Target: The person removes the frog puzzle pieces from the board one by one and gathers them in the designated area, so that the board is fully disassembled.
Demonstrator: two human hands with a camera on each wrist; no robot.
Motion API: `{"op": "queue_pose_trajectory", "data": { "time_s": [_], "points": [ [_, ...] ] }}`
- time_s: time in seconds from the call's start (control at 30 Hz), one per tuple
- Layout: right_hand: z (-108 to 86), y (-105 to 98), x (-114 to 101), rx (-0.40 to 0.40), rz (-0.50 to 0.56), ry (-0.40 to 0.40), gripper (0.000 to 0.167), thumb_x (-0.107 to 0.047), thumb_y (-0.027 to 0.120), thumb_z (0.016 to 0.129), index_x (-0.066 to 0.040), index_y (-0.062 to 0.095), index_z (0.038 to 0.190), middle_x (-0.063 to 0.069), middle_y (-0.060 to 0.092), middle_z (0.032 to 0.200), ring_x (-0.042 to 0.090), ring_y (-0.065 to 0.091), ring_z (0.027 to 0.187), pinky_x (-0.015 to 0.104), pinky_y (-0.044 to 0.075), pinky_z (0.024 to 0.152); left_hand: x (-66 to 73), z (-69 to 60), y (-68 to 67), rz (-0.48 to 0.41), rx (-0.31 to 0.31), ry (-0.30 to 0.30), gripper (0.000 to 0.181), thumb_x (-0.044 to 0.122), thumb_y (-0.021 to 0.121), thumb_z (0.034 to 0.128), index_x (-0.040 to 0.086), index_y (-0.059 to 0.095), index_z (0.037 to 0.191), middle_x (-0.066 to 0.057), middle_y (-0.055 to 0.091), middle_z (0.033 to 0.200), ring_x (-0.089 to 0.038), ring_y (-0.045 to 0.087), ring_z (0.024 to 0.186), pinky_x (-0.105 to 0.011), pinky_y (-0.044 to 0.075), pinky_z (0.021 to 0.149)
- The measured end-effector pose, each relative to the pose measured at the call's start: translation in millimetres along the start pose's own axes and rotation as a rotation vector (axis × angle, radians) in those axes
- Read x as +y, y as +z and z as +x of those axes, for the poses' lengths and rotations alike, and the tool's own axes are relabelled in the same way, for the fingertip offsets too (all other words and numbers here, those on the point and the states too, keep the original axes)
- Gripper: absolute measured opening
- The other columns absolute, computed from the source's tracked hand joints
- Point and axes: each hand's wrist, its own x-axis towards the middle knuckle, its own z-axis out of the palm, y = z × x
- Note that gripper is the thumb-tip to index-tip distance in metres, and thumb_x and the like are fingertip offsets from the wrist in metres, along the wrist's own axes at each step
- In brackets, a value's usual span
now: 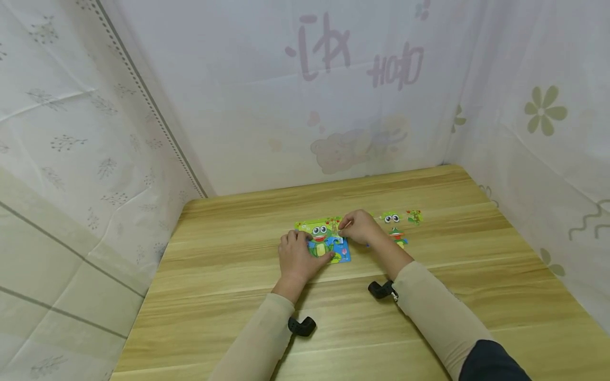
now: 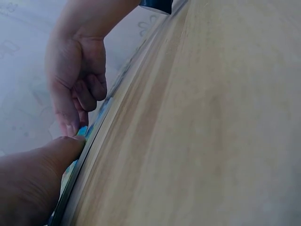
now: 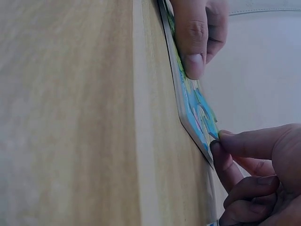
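Note:
A flat frog jigsaw puzzle point(image 1: 320, 248) lies on the wooden table, showing a green frog on blue and green. My left hand point(image 1: 296, 259) rests across its left side, the thumb point(image 3: 193, 61) pressing on the lower part of the picture. At the upper right of the puzzle, my right hand point(image 1: 361, 227) pinches a puzzle piece point(image 3: 207, 117) between thumb and index finger. That piece sits tilted, partly raised above the board in the right wrist view. My left palm and fingers cover the puzzle's left part.
Right of the puzzle lie loose pieces: one with frog eyes point(image 1: 392, 218), one with a tree and red fruit point(image 1: 414, 216), and one with a frog mouth point(image 1: 396, 233), partly behind my right wrist. Patterned curtains point(image 1: 248, 106) stand behind the table point(image 1: 229, 275).

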Motion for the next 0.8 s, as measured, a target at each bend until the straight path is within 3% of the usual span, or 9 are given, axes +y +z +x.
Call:
{"op": "queue_pose_trajectory", "data": {
  "time_s": [0.27,0.57,0.8],
  "points": [
    [-6.2,-12.2,11.5,0.046,0.034,-0.016,0.007,-0.023,0.079,0.095,-0.018,0.078,0.1,0.002,0.072,0.101,0.025,0.064,0.092,0.038,0.054,0.075,-2.1,0.3,2.4,-0.011,-0.001,0.002,0.075,0.079,0.076,0.0753,0.018,0.064,0.117,-0.005,0.052,0.115,-0.031,0.047,0.114,-0.048,0.041,0.103],
    [-22.4,-42.3,33.8,0.056,0.105,-0.043,0.013,-0.021,0.075,0.098,-0.012,0.076,0.108,0.007,0.073,0.104,0.026,0.066,0.095,0.037,0.056,0.075,-1.6,-0.2,0.7,-0.055,-0.008,-0.005,0.071,0.075,0.074,0.0788,0.017,0.065,0.118,-0.005,0.051,0.115,-0.03,0.046,0.113,-0.048,0.041,0.101],
    [-33.9,-63.4,54.1,0.083,0.146,-0.021,0.016,-0.02,0.074,0.099,-0.009,0.076,0.111,0.011,0.07,0.104,0.028,0.063,0.091,0.035,0.056,0.071,-7.7,-1.8,-3.6,-0.102,0.005,0.038,0.06,0.067,0.073,0.0865,0.017,0.069,0.119,-0.005,0.056,0.119,-0.033,0.047,0.118,-0.052,0.04,0.105]
  ]
}}
